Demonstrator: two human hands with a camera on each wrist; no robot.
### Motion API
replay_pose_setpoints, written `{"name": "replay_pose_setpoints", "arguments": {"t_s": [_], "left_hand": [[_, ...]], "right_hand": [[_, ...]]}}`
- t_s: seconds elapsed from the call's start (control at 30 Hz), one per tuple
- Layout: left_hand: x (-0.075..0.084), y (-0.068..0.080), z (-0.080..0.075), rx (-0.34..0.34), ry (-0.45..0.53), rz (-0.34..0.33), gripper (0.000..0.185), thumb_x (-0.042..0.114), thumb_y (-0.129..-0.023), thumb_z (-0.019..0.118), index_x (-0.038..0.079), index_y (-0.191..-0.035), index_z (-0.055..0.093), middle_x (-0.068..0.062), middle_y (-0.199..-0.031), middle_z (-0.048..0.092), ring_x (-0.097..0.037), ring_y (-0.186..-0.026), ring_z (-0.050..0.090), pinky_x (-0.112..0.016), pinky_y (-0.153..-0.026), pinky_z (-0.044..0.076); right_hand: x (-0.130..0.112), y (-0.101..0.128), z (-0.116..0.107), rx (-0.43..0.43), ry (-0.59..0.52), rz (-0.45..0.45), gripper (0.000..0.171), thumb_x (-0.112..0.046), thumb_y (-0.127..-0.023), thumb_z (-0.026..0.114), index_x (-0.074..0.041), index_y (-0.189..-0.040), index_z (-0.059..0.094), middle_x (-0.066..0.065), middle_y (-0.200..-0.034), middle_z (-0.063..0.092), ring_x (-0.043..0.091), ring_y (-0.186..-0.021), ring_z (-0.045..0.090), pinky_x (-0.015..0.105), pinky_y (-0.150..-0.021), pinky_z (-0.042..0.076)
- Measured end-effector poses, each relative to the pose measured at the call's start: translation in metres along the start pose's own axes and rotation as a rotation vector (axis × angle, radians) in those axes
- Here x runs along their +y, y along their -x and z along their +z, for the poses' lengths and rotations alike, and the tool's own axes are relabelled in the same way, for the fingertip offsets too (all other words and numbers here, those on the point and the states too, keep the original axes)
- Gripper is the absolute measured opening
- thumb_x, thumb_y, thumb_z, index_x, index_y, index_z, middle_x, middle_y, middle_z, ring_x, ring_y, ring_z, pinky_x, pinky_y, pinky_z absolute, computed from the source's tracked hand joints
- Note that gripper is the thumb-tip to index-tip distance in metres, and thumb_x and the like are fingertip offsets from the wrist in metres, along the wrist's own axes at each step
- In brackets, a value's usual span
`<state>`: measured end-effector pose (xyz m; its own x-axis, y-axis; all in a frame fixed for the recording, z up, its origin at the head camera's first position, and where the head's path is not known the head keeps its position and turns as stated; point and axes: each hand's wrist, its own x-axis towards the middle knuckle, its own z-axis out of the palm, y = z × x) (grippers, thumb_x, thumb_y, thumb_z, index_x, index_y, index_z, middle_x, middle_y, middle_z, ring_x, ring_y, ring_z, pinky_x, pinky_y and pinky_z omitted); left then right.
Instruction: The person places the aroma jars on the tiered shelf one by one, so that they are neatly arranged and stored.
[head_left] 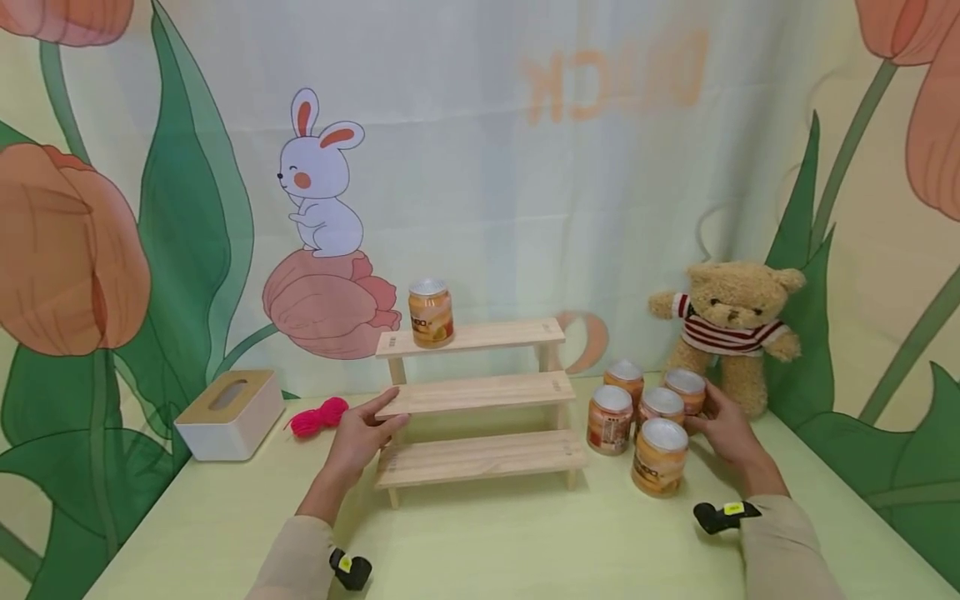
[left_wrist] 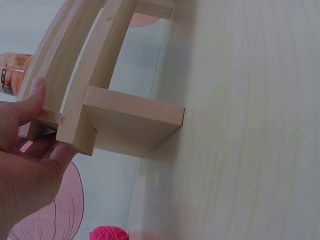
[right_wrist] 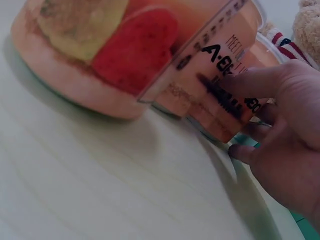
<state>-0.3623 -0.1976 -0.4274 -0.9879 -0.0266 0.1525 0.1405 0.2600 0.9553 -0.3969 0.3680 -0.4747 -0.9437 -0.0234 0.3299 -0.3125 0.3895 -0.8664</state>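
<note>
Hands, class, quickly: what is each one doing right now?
Left hand: grips the left end of the three-tier wooden step shelf.
Right hand: fingers curled round an orange silver-lidded can.

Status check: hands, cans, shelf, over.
Left hand holds shelf middle step. Right hand fingers on rear can; five cans clustered, one on top step. Nothing blocking.

Both forearms reach forward in beige sleeves, each with a small black camera strapped at the wrist. The left hand (head_left: 358, 440) angles toward one o'clock, thumb on top and fingers curled beneath in a pinch. The right hand (head_left: 726, 432) points toward eleven o'clock, fingers bent in a grasp.
</note>
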Motion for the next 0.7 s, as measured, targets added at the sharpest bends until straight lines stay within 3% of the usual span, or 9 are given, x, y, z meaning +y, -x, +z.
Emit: {"name": "replay_pose_setpoints", "arguments": {"t_s": [0.1, 0.33, 0.5, 0.6, 0.7], "left_hand": [[0.0003, 0.0011, 0.0009, -0.001, -0.004, -0.002, 0.060, 0.025, -0.091, 0.076, 0.020, -0.146, 0.054, -0.011, -0.106, 0.070, -0.026, -0.086, 0.057, -0.027, -0.060, 0.045], [0.0018, 0.0031, 0.0010, 0.000, -0.022, -0.003, 0.060, 0.025, -0.092, 0.074, 0.020, -0.147, 0.052, -0.017, -0.119, 0.067, -0.028, -0.095, 0.060, -0.028, -0.067, 0.047], [0.0001, 0.0023, 0.0012, 0.000, -0.025, -0.002, 0.060, 0.024, -0.092, 0.074, 0.020, -0.148, 0.052, -0.016, -0.118, 0.067, -0.027, -0.092, 0.058, -0.026, -0.064, 0.045], [-0.0002, 0.0017, 0.0012, -0.002, -0.025, -0.002, 0.060, 0.025, -0.092, 0.074, 0.020, -0.147, 0.052, -0.016, -0.117, 0.067, -0.026, -0.090, 0.057, -0.026, -0.063, 0.044], [-0.0002, 0.0013, 0.0011, -0.004, -0.026, 0.000, 0.060, 0.025, -0.092, 0.074, 0.020, -0.148, 0.052, -0.016, -0.120, 0.066, -0.025, -0.092, 0.058, -0.028, -0.068, 0.047]], "right_hand": [[0.0034, 0.0010, 0.0002, 0.003, 0.019, -0.019, 0.081, 0.007, -0.094, 0.063, 0.001, -0.158, 0.015, 0.036, -0.151, 0.032, 0.050, -0.137, 0.033, 0.009, -0.084, 0.041], [0.0057, 0.0017, 0.0008, 0.053, 0.032, 0.025, 0.074, 0.000, -0.093, 0.067, 0.006, -0.154, 0.025, 0.034, -0.139, 0.044, 0.042, -0.124, 0.044, 0.013, -0.079, 0.047], [0.0036, 0.0028, 0.0000, 0.052, 0.034, 0.102, 0.081, -0.006, -0.092, 0.069, 0.009, -0.154, 0.020, 0.035, -0.142, 0.039, 0.045, -0.130, 0.040, 0.030, -0.091, 0.048], [0.0036, 0.0028, -0.0010, 0.051, 0.028, 0.140, 0.086, -0.009, -0.093, 0.070, 0.007, -0.156, 0.014, 0.035, -0.147, 0.034, 0.046, -0.134, 0.036, 0.048, -0.101, 0.043], [0.0033, 0.0030, -0.0026, 0.056, 0.012, 0.155, 0.089, -0.012, -0.093, 0.071, 0.007, -0.156, 0.012, 0.035, -0.149, 0.032, 0.047, -0.135, 0.035, 0.057, -0.106, 0.038]]}}
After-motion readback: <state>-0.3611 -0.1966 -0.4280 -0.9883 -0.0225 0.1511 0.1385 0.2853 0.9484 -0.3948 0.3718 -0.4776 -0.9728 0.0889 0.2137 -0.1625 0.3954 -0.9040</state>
